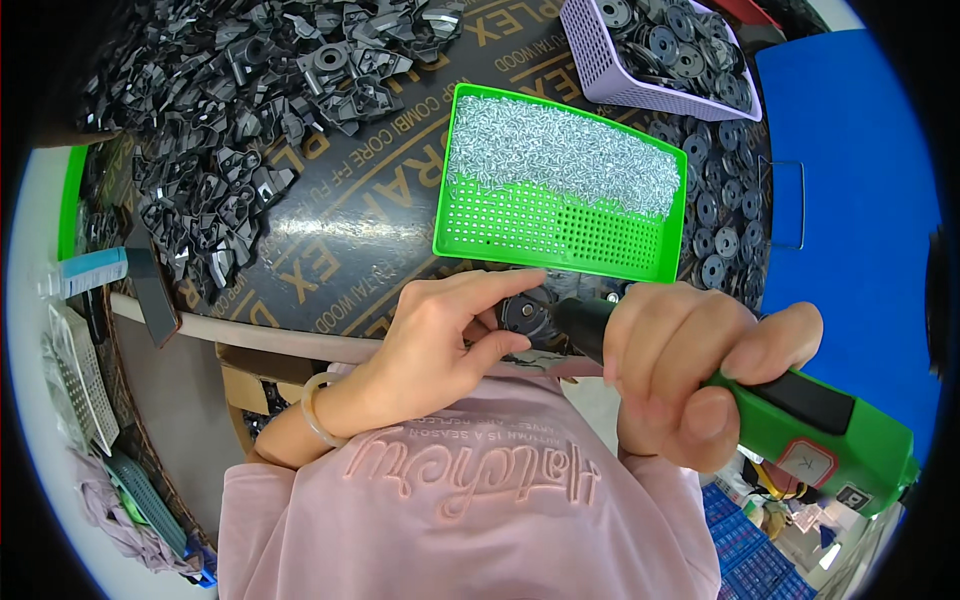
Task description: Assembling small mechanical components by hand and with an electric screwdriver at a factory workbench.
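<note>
Just below the middle of the frame, a person's left hand point(430, 325), a pale bangle point(307, 408) on its wrist, pinches a round dark part point(527, 313) between thumb and straightened forefinger. To its right, the fingers of the right hand point(690, 370) curl around a green electric screwdriver point(815, 410), its black nose point(583, 325) angled left toward that part; from where I stand, I cannot tell whether they touch. Just above the hands lies a green perforated tray point(500, 220), its upper half covered in small silver screws point(560, 145). At upper right, a lilac basket point(588, 62) holds dark discs point(662, 45). Jagged black pieces point(225, 150) heap across the upper left of the dark tabletop point(400, 180).
</note>
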Motion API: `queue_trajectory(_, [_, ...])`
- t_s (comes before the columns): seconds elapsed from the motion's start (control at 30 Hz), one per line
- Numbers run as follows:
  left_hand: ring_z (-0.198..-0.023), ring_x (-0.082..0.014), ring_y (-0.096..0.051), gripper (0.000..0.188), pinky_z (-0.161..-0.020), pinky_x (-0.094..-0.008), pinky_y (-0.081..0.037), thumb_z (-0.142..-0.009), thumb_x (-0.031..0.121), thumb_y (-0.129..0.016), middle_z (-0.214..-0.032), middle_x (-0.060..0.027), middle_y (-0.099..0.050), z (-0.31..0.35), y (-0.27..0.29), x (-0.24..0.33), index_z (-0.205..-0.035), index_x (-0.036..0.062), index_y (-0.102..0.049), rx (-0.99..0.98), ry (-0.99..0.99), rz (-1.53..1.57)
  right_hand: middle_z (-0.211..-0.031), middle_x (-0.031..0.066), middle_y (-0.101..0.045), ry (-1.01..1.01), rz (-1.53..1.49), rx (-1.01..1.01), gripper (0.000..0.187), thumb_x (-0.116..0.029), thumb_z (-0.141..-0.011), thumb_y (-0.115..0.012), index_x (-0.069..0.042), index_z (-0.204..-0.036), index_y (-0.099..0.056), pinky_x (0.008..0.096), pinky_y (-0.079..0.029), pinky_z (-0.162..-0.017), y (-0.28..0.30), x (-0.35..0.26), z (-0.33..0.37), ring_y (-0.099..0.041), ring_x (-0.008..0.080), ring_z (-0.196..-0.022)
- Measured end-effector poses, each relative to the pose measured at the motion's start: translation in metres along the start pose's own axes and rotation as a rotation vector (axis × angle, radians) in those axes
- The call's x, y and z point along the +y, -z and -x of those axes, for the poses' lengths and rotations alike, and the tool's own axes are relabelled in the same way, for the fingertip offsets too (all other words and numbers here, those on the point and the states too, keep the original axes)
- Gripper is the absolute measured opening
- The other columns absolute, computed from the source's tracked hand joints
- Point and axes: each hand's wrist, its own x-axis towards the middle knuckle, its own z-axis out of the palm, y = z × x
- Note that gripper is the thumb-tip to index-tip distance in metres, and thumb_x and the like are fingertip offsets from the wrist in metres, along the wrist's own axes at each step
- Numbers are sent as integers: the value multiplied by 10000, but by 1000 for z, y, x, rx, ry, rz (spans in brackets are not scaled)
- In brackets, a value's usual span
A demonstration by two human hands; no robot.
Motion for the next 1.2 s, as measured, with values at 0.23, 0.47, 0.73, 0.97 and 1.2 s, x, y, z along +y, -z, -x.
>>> queue_trajectory(0.23, [-812, -75, -639, 553, -679, -208, -526, -799, -118, -721, -1005, -87, -676, 0, 9, -7, -1324, -14, -581, -24, 114, 43, -648, 25, -498, 165, 94, 50, 324, -190, -978, -606, -116, -1228, -413, 326, -421, -508, 29, 16, -7, -475, 143, -504])
queue_trajectory(0.47, [-750, -137, -699, 516, -650, -261, -560, -794, -56, -758, -922, -91, -683, 0, 6, -14, -1281, 33, -611, 68, 47, 170, -622, 51, -516, 212, 214, 265, 337, -50, -920, -657, -39, -1125, -389, 315, -462, -487, 41, 66, -13, -496, 141, -470])
queue_trajectory(0.73, [-805, -131, -701, 509, -680, -244, -561, -804, -80, -749, -975, -91, -688, 0, 6, -14, -1279, 15, -596, 68, 55, 227, -654, 53, -535, 188, 234, 296, 319, -12, -919, -650, -41, -1120, -404, 309, -470, -492, 42, 70, -13, -512, 133, -497])
queue_trajectory(0.97, [-797, -102, -683, 506, -672, -225, -543, -804, -89, -751, -953, -79, -687, -4, 4, -16, -1276, 3, -593, 91, 60, 260, -624, 45, -493, 233, 195, 264, 355, -86, -936, -656, -53, -1134, -363, 357, -468, -485, 37, 53, -16, -476, 143, -464])
queue_trajectory(1.2, [-743, -55, -623, 532, -658, -206, -513, -772, -111, -764, -870, -30, -643, -7, 2, -14, -1267, 16, -618, 94, 98, 250, -669, -4, -525, 72, 5, 21, 269, -212, -982, -612, -126, -1186, -458, 274, -415, -542, 10, -8, -5, -481, 106, -534])
